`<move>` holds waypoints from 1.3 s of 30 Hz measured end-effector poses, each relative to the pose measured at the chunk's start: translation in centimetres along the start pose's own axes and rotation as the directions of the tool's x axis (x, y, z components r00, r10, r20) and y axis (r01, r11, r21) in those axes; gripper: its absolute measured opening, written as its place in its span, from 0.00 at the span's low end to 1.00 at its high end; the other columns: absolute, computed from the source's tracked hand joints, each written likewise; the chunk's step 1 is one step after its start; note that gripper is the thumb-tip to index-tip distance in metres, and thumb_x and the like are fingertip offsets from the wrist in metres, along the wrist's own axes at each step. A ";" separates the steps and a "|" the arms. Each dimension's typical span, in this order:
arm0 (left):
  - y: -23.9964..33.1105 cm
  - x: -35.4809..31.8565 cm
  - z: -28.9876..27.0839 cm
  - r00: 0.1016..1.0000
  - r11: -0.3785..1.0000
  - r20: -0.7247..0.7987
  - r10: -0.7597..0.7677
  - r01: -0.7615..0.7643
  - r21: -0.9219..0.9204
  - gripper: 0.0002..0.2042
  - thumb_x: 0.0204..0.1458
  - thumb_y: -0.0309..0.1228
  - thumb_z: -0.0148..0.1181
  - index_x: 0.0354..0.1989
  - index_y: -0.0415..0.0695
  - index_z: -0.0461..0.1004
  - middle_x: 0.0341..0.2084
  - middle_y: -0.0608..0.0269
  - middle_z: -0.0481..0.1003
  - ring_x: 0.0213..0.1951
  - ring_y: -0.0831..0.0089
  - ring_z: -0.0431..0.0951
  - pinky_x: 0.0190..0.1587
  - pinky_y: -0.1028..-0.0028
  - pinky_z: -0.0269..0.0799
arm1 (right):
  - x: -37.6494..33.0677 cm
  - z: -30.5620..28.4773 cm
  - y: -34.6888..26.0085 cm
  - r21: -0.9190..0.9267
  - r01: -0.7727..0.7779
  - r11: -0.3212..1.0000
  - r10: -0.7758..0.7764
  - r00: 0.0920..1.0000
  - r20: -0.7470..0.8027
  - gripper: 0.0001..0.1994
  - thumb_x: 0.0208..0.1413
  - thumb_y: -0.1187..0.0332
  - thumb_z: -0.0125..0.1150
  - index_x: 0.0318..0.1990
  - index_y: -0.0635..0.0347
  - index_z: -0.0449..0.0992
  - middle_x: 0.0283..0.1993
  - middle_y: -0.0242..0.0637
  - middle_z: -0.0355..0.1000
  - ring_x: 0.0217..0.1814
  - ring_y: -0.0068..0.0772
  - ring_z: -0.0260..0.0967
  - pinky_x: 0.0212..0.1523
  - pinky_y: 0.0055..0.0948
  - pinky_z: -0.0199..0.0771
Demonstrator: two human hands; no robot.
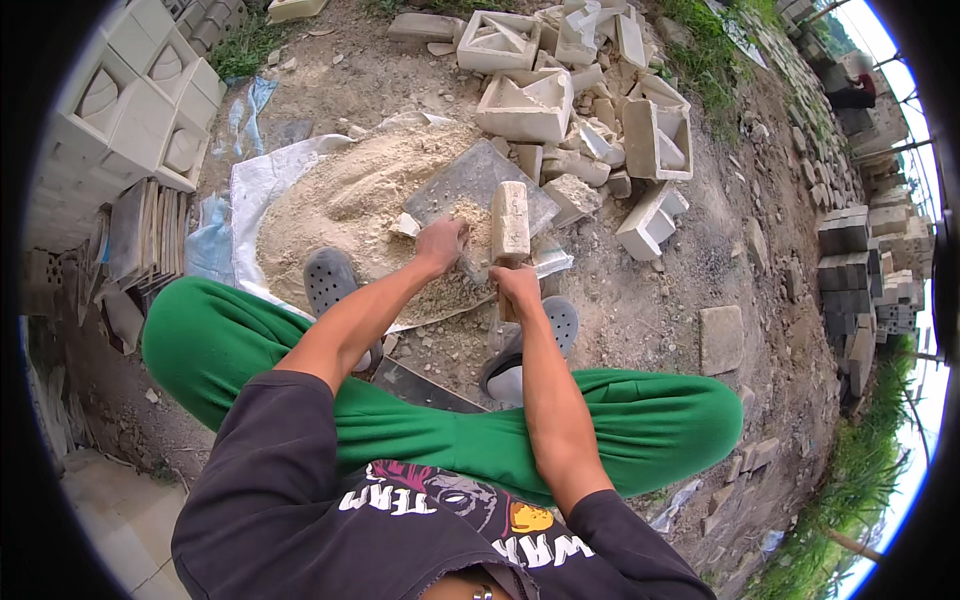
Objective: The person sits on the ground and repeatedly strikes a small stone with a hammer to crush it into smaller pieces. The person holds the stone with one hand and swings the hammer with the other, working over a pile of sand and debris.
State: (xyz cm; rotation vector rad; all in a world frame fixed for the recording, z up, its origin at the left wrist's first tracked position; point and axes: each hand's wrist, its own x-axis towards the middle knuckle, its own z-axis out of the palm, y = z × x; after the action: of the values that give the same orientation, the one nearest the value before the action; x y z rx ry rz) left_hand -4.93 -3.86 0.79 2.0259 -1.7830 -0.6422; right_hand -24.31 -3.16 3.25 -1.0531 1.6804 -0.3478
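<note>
My right hand [515, 287] is wrapped round the short handle of a mallet. The block-shaped, dusty pale head of the mallet [510, 222] points away from me, over the near right part of a flat grey slab [440, 192]. My left hand [443, 245] is low at the slab's near edge with its fingers curled; what they hold, if anything, is hidden. Beside its knuckles lies a pale broken chunk [405, 226]. Crumbled yellowish bits [470, 212] are scattered on the slab between the hands.
A heap of pale crushed material [335, 190] covers a white sheet [247, 205] left of the slab. Broken moulded blocks [530, 105] are piled beyond it. Stacked blocks [130, 90] stand at far left, grey bricks [850, 255] at right. My clogs [330, 280] flank the work.
</note>
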 end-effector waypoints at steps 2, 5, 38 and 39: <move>-0.5 0.7 -0.5 1.000 0.999 -0.020 0.017 -0.018 -0.045 0.10 0.57 0.36 0.60 0.44 0.50 0.80 0.37 0.56 0.78 0.41 0.53 0.79 0.44 0.56 0.75 | 0.0 0.1 -0.1 0.027 -0.019 0.999 0.019 1.000 0.009 0.16 0.41 0.63 0.70 0.32 0.70 0.80 0.30 0.42 0.78 0.24 0.33 0.75 0.28 0.34 0.75; -0.9 1.5 -1.1 1.000 0.982 0.014 -0.014 0.016 -0.190 0.12 0.55 0.36 0.61 0.46 0.49 0.80 0.39 0.57 0.79 0.41 0.53 0.79 0.45 0.57 0.75 | 0.1 0.2 -0.6 0.013 0.030 0.999 -0.029 0.999 -0.035 0.15 0.39 0.65 0.70 0.30 0.70 0.80 0.26 0.41 0.77 0.23 0.33 0.75 0.28 0.34 0.76; -1.7 -2.5 1.0 0.937 0.923 -0.026 0.349 -0.348 -0.164 0.08 0.54 0.35 0.62 0.39 0.47 0.79 0.35 0.57 0.75 0.41 0.55 0.77 0.41 0.58 0.74 | -4.0 -2.6 -8.9 -0.089 0.062 0.994 -0.072 0.991 -0.111 0.10 0.45 0.68 0.67 0.32 0.67 0.79 0.21 0.36 0.74 0.17 0.29 0.71 0.22 0.31 0.73; -0.8 -2.4 1.6 0.932 0.920 -0.018 0.363 -0.362 -0.152 0.08 0.54 0.35 0.63 0.38 0.47 0.78 0.34 0.56 0.75 0.38 0.54 0.78 0.38 0.58 0.74 | -4.6 -2.9 -9.0 -0.056 0.071 0.996 -0.077 0.990 -0.116 0.10 0.45 0.68 0.67 0.31 0.67 0.79 0.21 0.35 0.72 0.17 0.29 0.71 0.22 0.30 0.73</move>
State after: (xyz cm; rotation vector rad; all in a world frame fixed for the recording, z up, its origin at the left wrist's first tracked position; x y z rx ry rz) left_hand -5.39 -1.28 -0.80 1.5378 -1.9793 -0.6493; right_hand -22.51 -5.46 13.39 -1.1545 1.7663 -0.4243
